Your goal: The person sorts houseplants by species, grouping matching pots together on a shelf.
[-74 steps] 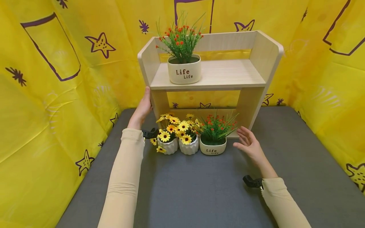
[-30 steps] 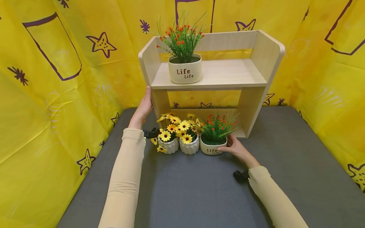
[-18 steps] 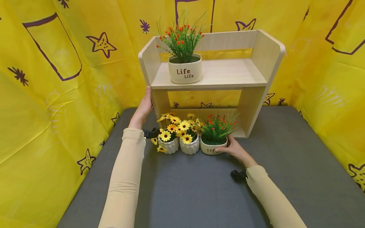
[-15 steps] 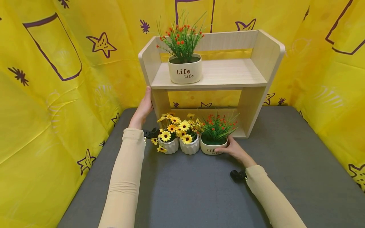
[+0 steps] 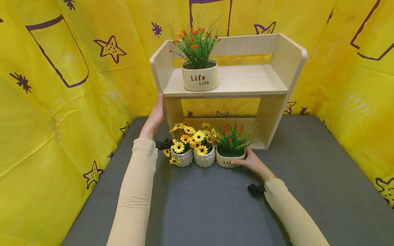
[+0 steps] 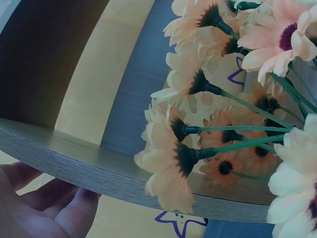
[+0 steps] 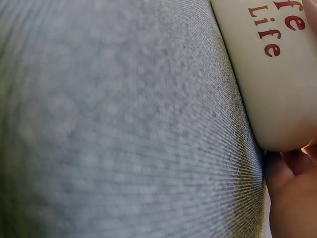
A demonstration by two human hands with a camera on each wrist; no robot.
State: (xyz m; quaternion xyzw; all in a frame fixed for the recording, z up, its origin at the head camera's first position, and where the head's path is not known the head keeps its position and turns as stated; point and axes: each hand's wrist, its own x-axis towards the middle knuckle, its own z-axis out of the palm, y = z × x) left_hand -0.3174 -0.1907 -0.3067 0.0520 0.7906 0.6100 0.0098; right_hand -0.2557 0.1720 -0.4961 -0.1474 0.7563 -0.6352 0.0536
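Observation:
Against the outer left side of the two-tier wooden shelf (image 5: 252,78) rests my left hand (image 5: 154,118); its fingers (image 6: 81,210) lie along the panel's outer face in the left wrist view. My right hand (image 5: 258,164) holds the right end of a cream oval flowerpot (image 5: 222,159) with red-flowered grass, thumb on the "Life" lettering in front, other fingers round the side. That pot stands on the table, low in front of the shelf. Left of it are two white fluted pots of yellow daisies, one in the middle (image 5: 204,160) and one at left (image 5: 184,159).
A matching "Life" flowerpot (image 5: 200,78) with red flowers stands on the left of the upper shelf board. The grey-covered table (image 5: 200,208) extends in front. Yellow patterned cloth (image 5: 61,119) hangs behind and at both sides.
My right hand has moved left from beside the pot and taken hold of its right end, the thumb sliding slightly further across the front. Left hand, shelf and pots stay in place.

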